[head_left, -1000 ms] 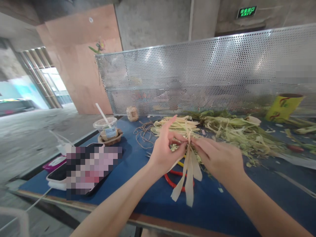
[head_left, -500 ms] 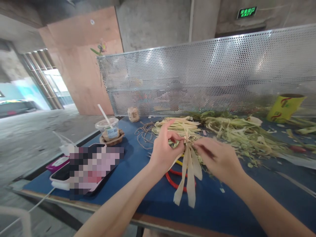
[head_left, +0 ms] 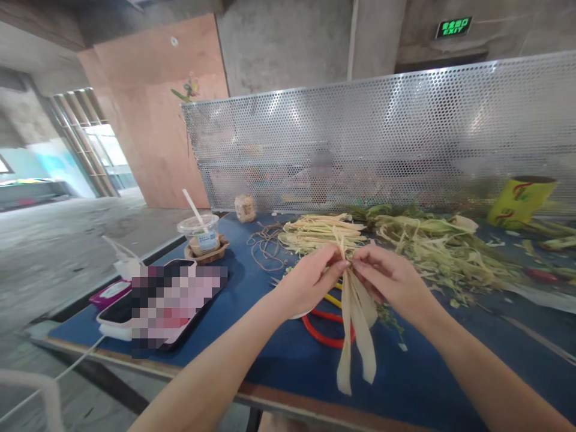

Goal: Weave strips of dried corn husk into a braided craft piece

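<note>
My left hand (head_left: 312, 277) pinches a small bundle of pale dried corn husk strips (head_left: 363, 336) near its gathered top. From the other side, my right hand (head_left: 390, 277) grips the same gathered spot between thumb and fingers. Below the hands the strips hang down, with short ends poking up above. Exactly what binds the strips is hidden by my fingers. Behind the strips, scissors with red-and-yellow handles (head_left: 324, 343) lie on the blue table. Just beyond my hands is a stack of flat, yellowish husk strips (head_left: 315, 229).
A loose heap of greenish husks (head_left: 427, 240) spreads to the right, near a yellow tube (head_left: 519, 203). Brown twine (head_left: 265, 247) lies left of the stack. A drink cup with a straw (head_left: 202, 237) and a pink-edged tray (head_left: 117, 315) stand leftward. A perforated metal panel (head_left: 360, 138) borders the back.
The husk bundle has turned, its strips now hanging slightly further right and lower. My left fingers have curled in, and my right hand has shifted its grip at the gathered top.
</note>
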`<state>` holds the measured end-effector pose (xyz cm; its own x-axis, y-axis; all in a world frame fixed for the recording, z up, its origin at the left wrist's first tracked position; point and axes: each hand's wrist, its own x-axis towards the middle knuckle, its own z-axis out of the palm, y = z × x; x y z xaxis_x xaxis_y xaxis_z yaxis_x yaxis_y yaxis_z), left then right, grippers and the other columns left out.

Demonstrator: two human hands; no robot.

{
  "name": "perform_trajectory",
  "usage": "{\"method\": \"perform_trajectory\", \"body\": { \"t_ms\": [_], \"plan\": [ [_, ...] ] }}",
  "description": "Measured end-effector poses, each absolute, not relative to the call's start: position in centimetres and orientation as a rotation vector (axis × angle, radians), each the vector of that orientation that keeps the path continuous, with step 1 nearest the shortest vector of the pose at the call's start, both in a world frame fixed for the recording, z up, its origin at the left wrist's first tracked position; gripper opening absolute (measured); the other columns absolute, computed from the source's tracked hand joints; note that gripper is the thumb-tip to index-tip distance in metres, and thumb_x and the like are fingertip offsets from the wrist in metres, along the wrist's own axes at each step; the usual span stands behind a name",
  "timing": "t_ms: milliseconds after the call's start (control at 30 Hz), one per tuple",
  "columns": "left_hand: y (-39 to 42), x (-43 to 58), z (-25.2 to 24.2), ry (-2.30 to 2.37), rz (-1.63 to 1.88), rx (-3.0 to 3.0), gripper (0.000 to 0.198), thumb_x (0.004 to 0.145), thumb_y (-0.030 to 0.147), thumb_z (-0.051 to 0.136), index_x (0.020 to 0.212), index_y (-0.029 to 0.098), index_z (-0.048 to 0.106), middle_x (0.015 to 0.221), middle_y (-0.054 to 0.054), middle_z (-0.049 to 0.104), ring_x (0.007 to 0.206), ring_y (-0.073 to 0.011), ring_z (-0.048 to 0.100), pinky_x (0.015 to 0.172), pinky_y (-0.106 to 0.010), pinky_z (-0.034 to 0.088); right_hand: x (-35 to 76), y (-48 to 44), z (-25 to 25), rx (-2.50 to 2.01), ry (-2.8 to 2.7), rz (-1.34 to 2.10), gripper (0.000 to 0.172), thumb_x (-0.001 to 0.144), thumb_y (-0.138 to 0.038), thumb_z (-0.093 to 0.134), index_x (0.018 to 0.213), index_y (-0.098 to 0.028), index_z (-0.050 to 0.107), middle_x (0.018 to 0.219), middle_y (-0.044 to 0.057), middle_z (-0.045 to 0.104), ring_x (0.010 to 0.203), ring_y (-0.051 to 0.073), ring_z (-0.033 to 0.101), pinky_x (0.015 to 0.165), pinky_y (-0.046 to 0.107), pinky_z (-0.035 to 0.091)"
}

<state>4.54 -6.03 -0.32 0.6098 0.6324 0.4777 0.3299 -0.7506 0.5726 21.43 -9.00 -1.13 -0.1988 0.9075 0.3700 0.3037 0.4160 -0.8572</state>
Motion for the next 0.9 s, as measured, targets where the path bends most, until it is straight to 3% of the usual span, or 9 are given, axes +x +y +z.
{"method": "perform_trajectory", "body": {
  "t_ms": [267,633,900],
  "plan": [
    [-5.5,4.6,-0.6,0.745,1.054,2.42,0.028,0.085,0.031,0.04,0.062,0.016,0.047,0.06,0.002,0.047,0.059,-0.0088,0.042,0.057,-0.021,0.034,21.2,-8.5,-1.5,-0.937,-1.64,1.151,0.033,0.08,-0.044,0.047,0.061,-0.019,0.038,0.049,-0.009,0.027,0.038,0.003,0.023,0.037,0.019,0.018],
    [-5.8,4.5,-0.2,0.736,0.984,2.194,0.033,0.083,0.037,0.041,0.06,0.015,0.049,0.057,0.002,0.042,0.057,-0.0081,0.038,0.054,-0.02,0.033,21.0,-8.8,-1.4,-1.014,-1.909,0.877,0.029,0.084,-0.041,0.042,0.068,-0.017,0.044,0.059,-0.005,0.032,0.05,0.007,0.029,0.046,0.021,0.025],
    [-6.6,4.4,-0.2,0.483,0.858,1.89,0.029,0.08,0.037,0.047,0.063,0.014,0.052,0.059,0.0,0.051,0.054,-0.008,0.046,0.053,-0.02,0.036,21.1,-9.3,-1.7,-0.725,-1.579,1.33,0.028,0.074,-0.033,0.057,0.054,-0.016,0.047,0.043,-0.006,0.036,0.039,0.004,0.026,0.04,0.021,0.016]
  ]
}}
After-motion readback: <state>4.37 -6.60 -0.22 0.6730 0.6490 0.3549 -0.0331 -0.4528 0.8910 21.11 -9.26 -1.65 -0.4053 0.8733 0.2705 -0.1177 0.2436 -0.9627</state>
